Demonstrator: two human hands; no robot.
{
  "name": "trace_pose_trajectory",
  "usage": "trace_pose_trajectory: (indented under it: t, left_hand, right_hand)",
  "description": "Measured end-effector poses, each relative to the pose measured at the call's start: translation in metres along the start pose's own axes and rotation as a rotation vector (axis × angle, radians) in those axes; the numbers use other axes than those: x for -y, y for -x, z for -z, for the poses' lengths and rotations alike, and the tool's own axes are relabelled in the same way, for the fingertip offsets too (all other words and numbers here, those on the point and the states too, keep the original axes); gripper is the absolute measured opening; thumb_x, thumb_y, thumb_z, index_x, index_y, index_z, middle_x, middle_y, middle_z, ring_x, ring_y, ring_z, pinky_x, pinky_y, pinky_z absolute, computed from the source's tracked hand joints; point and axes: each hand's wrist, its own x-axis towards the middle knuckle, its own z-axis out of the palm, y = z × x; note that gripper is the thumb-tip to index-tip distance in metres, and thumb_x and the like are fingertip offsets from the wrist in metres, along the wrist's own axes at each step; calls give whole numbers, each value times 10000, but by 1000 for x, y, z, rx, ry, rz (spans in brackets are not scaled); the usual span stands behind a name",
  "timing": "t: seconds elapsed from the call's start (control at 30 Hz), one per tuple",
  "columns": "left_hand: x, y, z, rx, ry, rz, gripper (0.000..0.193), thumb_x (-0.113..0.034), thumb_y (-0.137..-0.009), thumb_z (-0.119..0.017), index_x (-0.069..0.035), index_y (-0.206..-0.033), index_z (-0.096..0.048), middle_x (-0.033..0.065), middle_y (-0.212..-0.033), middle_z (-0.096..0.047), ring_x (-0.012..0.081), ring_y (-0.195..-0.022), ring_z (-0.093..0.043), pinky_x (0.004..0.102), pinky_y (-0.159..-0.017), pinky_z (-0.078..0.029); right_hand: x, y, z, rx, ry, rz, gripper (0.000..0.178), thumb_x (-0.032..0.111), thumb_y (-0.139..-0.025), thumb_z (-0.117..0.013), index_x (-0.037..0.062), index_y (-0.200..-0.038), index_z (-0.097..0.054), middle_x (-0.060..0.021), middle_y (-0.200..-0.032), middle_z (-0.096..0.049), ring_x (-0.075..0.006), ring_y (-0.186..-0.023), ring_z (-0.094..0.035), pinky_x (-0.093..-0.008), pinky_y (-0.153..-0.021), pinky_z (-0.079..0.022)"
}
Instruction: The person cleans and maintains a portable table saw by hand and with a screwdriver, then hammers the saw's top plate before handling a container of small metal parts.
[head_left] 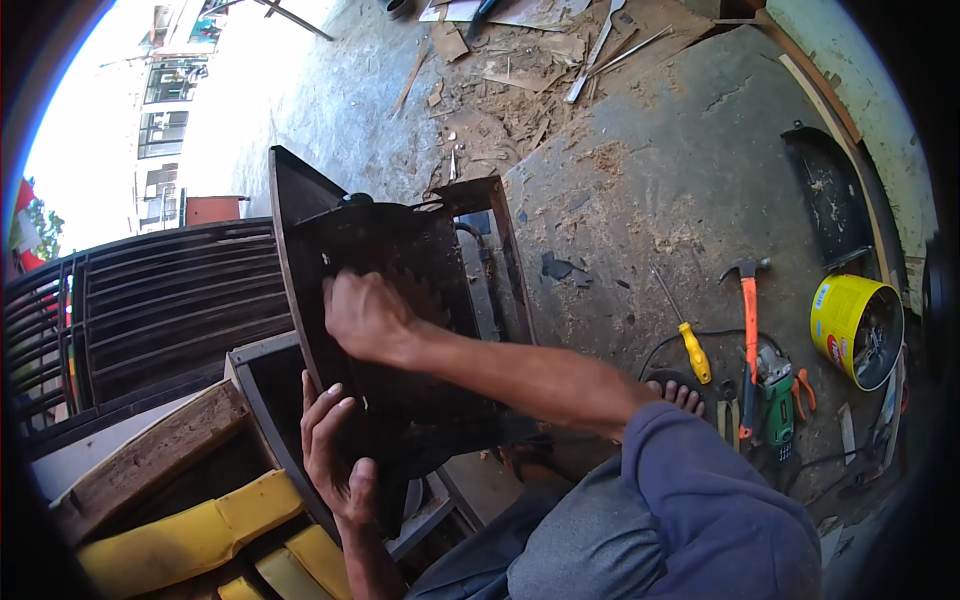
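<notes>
A dark metal saw housing (430, 385) lies on its side in front of me, with its flat plate (287, 250) standing upright at the left. Inside it, a toothed circular saw blade (425, 290) partly shows behind my right arm. My right hand (365, 318) is closed in a fist inside the housing, close to the plate and the blade. Motion blurs its fingers, and whatever they hold is hidden. My left hand (335, 450) grips the lower edge of the plate, fingers along the outer side and thumb apart on the near side.
On the concrete floor at right lie a yellow screwdriver (693, 352), an orange-handled hammer (750, 330), a green angle grinder (779, 405) and orange-handled pliers (803, 392). A yellow tin (845, 325) holds small metal pieces. Yellow strips (200, 525) and dark slats (180, 285) lie left; wood scraps are beyond.
</notes>
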Motion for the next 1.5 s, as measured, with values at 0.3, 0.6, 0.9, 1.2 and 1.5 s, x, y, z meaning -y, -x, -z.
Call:
trace_pose_trajectory:
  t: [0.3, 0.6, 0.9, 1.2, 1.5]
  left_hand:
    - [0, -3, 0, -5, -56, -19, 638, -541, -902, -581, 11, -1202, -690, 213, -1339, -612, 497, -1463, -357, 578, -1205, -252]
    - [0, -2, 4, 19, -64, 0, 608, -533, -893, -589, 3, -1153, -714, 218, -1316, -645, 501, -1473, -344, 572, -1205, -247]
    - [4, -2, 5, -1, 57, -9, 598, -532, -894, -588, 3, -1123, -728, 205, -1271, -687, 501, -1469, -347, 584, -1215, -220]
    - [1, -2, 7, 36, 49, -42, 601, -539, -894, -592, 5, -1099, -745, 206, -1214, -715, 508, -1470, -339, 595, -1220, -202]
    - [1, -4, 3, 43, 51, -65, 544, -478, -854, -588, -10, -1069, -763, 197, -1184, -729, 528, -1445, -366, 603, -1226, -202]
  right_hand:
    - [-21, -23, 22, 78, 193, -3, 250, 212, -966, -586, 8, -838, -653, -296, -716, -684, -458, -711, -722, -506, -622, -598]
    - [2, -15, 29, -183, 368, 238, 226, 202, -964, -581, 36, -826, -645, -201, -660, -686, -372, -622, -723, -459, -559, -589]
    - [-10, -20, 23, -172, 480, 311, 160, 119, -911, -555, 19, -822, -642, -199, -690, -692, -354, -638, -732, -441, -553, -595]
    - [-12, -21, 31, -171, 365, 304, 171, 160, -916, -594, 14, -837, -636, -214, -687, -686, -385, -625, -722, -470, -551, -593]
    - [-56, -34, 35, -110, 500, 325, 220, 203, -949, -603, 17, -837, -633, -210, -629, -657, -368, -582, -709, -478, -509, -572]
